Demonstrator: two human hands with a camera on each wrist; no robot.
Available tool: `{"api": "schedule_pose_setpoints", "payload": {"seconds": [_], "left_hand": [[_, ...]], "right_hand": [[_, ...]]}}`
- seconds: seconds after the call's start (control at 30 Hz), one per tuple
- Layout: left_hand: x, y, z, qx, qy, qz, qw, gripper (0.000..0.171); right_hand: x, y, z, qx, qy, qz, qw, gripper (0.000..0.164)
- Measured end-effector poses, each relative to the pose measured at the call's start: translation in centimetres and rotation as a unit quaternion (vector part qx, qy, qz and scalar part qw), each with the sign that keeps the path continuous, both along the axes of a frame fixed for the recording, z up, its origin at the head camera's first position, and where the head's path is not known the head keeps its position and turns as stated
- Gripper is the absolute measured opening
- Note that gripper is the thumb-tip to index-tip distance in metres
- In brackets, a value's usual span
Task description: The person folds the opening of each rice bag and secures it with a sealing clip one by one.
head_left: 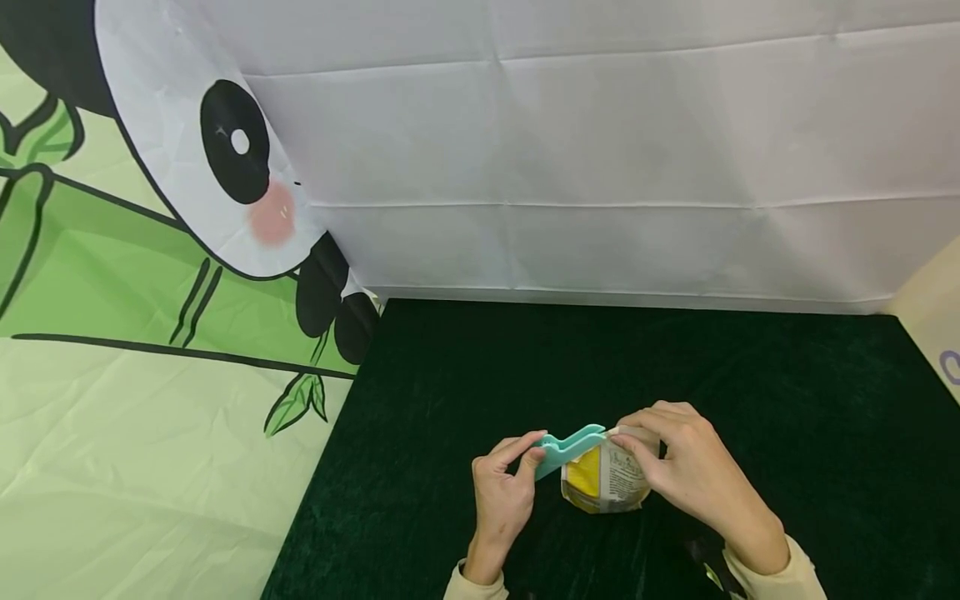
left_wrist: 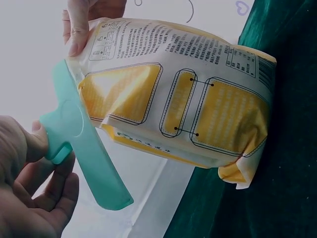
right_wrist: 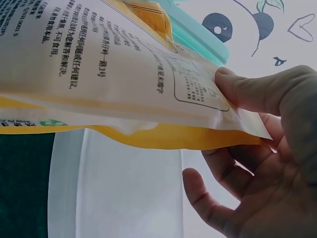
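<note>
A yellow and white printed food bag [left_wrist: 173,99] is held up by its top edge, which my right hand [head_left: 686,454] pinches between thumb and fingers. In the right wrist view, the right thumb [right_wrist: 252,94] presses on the printed face with fingers beneath. My left hand [head_left: 506,492] grips a teal bag clip [head_left: 570,447] by its handle, between thumb and fingertips. The clip's long jaws lie across the bag's top end in the left wrist view [left_wrist: 94,144]. In the head view, the clip's far tip reaches close to the right fingertips.
A dark green cloth [head_left: 465,375] covers the table. Behind it hangs a creased white sheet [head_left: 600,150], and a panda-and-bamboo printed cloth [head_left: 150,292] stands at the left. A small dark object [head_left: 708,562] lies near the right wrist.
</note>
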State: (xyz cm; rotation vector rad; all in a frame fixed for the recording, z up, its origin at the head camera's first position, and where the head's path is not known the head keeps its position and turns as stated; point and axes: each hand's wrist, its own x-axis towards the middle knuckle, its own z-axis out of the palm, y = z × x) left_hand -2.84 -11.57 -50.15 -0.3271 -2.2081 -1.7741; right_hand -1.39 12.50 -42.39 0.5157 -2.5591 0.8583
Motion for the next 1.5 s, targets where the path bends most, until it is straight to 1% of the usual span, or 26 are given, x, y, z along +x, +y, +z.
{"api": "schedule_pose_setpoints", "payload": {"seconds": [0.3,0.43,0.67,0.93,1.2,1.37,1.5], "left_hand": [[-0.3,-0.11,-0.35,0.001,0.058,0.003,0.9983,0.013],[-0.3,-0.04,-0.54,-0.002,0.068,0.006,0.9977,0.013],[-0.08,0.26,-0.83,-0.007,0.057,-0.005,0.9983,0.013],[0.0,0.4,-0.71,0.0,0.044,0.007,0.999,0.013],[0.24,0.5,-0.56,0.002,0.025,0.01,0.9996,0.014],[0.25,0.46,-0.47,0.004,0.008,0.003,1.0,0.015],[0.21,0.27,-0.33,0.005,-0.005,-0.013,0.9999,0.017]], "right_hand": [[0.14,-0.06,0.06,0.0,-0.003,0.003,1.0,0.021],[0.19,-0.1,0.02,0.002,-0.007,0.001,1.0,0.02],[0.29,-0.18,-0.09,-0.004,-0.014,-0.004,1.0,0.019],[0.32,-0.24,-0.01,-0.007,-0.026,-0.01,1.0,0.017],[0.46,-0.33,-0.08,-0.012,-0.033,-0.014,0.999,0.013],[0.46,-0.37,-0.05,-0.016,-0.033,-0.014,0.999,0.013],[0.42,-0.37,0.06,-0.016,-0.041,-0.017,0.999,0.012]]}}
